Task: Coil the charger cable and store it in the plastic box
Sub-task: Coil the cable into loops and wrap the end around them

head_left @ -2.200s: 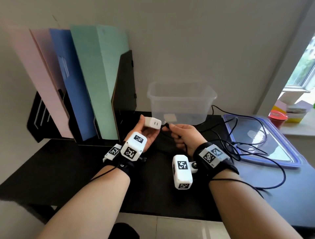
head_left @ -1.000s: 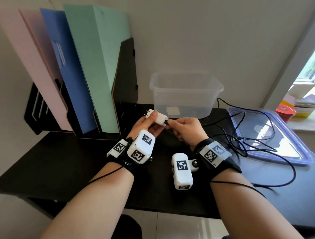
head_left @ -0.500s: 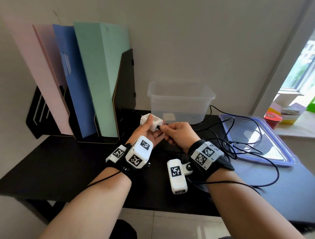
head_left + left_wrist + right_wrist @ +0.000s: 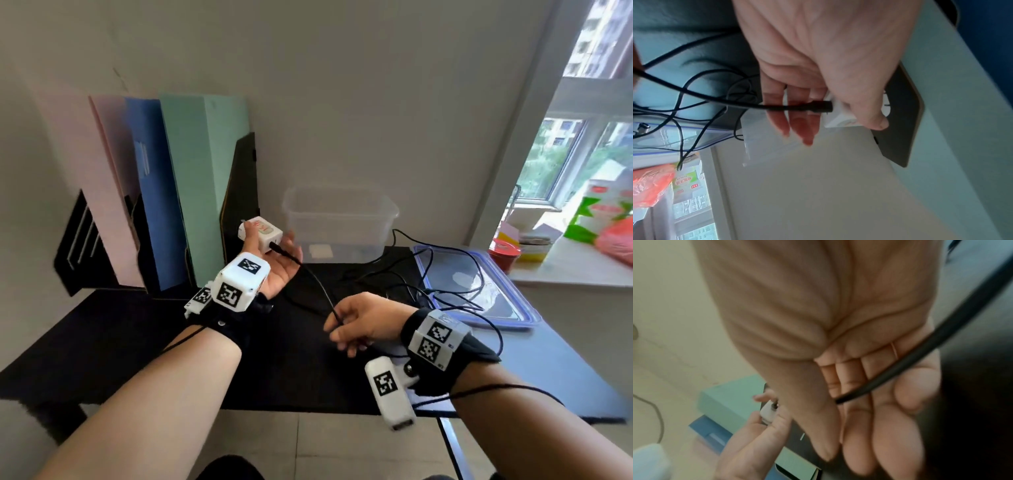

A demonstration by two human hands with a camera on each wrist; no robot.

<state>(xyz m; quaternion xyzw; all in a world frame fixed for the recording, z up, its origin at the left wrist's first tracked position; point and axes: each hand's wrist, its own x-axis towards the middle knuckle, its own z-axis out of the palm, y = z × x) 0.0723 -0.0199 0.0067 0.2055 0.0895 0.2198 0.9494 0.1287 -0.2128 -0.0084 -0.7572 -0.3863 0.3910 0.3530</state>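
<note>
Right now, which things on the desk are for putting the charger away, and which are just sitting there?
For the job:
white charger plug, held in the left hand
black cable, running through the right hand
clear plastic box
blue-rimmed lid

Just lying about:
coloured folders in the black file stand
red-lidded tub on the windowsill

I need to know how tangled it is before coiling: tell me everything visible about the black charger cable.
The black charger cable is thin, round and rubbery-looking. Its plug sits in the white charger block held by the left hand. From there it runs fairly straight down to the right hand, which pinches it. The rest lies uncoiled in loose, crossing loops over the black table and the blue-rimmed lid.
</note>
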